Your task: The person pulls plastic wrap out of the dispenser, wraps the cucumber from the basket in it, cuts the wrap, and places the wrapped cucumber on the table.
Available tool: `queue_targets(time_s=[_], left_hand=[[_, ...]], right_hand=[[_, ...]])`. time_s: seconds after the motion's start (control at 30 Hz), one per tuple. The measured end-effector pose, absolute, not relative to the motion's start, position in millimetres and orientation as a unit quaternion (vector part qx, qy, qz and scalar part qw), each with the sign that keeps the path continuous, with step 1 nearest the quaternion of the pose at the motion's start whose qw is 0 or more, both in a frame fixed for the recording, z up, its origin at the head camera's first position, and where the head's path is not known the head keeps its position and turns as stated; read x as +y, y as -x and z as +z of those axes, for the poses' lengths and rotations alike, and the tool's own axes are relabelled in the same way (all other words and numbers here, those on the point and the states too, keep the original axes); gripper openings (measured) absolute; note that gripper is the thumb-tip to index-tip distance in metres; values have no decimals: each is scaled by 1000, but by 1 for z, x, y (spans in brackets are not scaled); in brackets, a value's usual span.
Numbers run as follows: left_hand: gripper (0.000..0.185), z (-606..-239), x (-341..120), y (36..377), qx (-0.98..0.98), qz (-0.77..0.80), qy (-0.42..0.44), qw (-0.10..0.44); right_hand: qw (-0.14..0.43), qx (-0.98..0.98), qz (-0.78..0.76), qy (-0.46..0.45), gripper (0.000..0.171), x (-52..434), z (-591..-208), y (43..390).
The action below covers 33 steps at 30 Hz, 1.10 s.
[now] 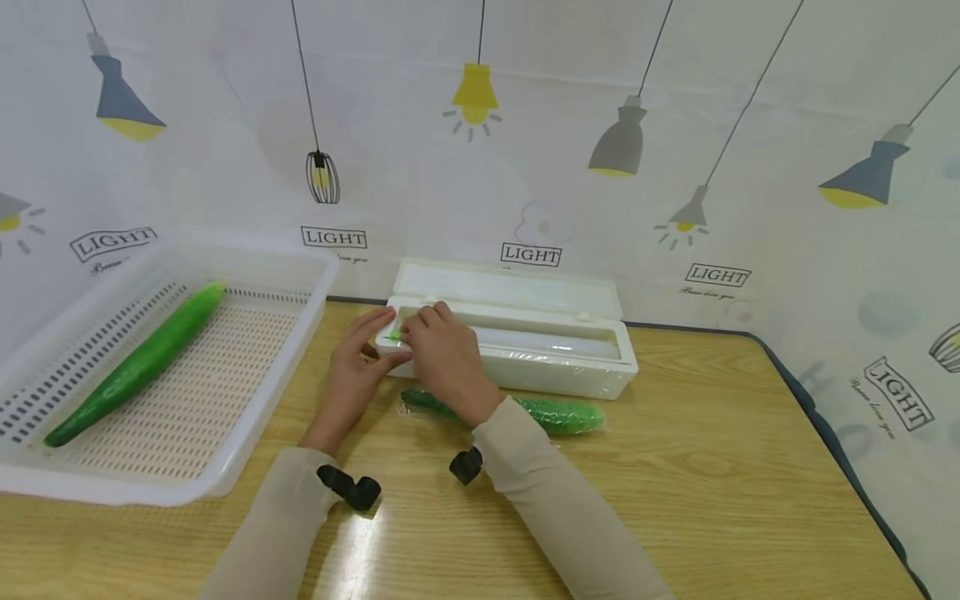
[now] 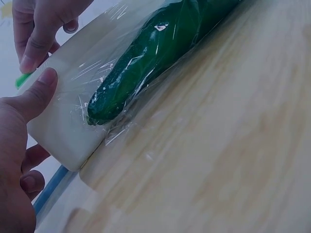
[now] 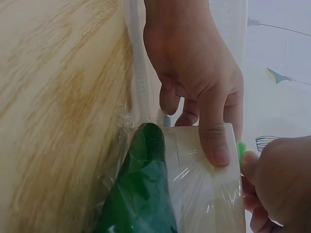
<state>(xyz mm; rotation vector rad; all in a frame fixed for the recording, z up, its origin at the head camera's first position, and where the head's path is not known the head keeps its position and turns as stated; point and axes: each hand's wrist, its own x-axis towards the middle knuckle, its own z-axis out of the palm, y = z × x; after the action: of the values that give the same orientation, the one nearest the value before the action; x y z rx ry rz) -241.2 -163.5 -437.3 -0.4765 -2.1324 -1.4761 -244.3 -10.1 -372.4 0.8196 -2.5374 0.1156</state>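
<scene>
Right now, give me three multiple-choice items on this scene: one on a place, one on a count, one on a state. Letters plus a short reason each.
1. Where does the bare cucumber lie?
A. in the white basket
B. on the box lid
C. in a hand

2. How many cucumbers show in the head view?
A. one
B. two
C. four

3. What is the state of the cling-film box?
A. lid shut
B. lid open
C. tipped on its end

Answers:
1. A, since the bare cucumber rests on the slotted floor of the basket at the left of the table.
2. B, since one lies in the basket and a film-wrapped cucumber lies on the table in front of the box.
3. B, since the lid stands up at the back and the roll shows inside, while the left hand and right hand work at the box's left end.
</scene>
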Motion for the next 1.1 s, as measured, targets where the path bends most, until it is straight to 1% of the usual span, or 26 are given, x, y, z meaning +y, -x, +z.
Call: queue_targets(time_s=[0.3, 0.87, 1.0, 1.1], left_hand=[[59, -442, -166, 244, -793, -538, 163, 234], [60, -439, -164, 243, -795, -536, 160, 233], [60, -439, -166, 243, -798, -535, 156, 230], [59, -437, -166, 239, -796, -539, 157, 225]], right_hand=[[244, -921, 35, -302, 20, -5, -374, 243], [239, -922, 37, -302, 18, 9, -370, 243], [229, -920, 63, -311, 17, 11, -370, 243], [219, -915, 113, -318, 15, 12, -371, 243]])
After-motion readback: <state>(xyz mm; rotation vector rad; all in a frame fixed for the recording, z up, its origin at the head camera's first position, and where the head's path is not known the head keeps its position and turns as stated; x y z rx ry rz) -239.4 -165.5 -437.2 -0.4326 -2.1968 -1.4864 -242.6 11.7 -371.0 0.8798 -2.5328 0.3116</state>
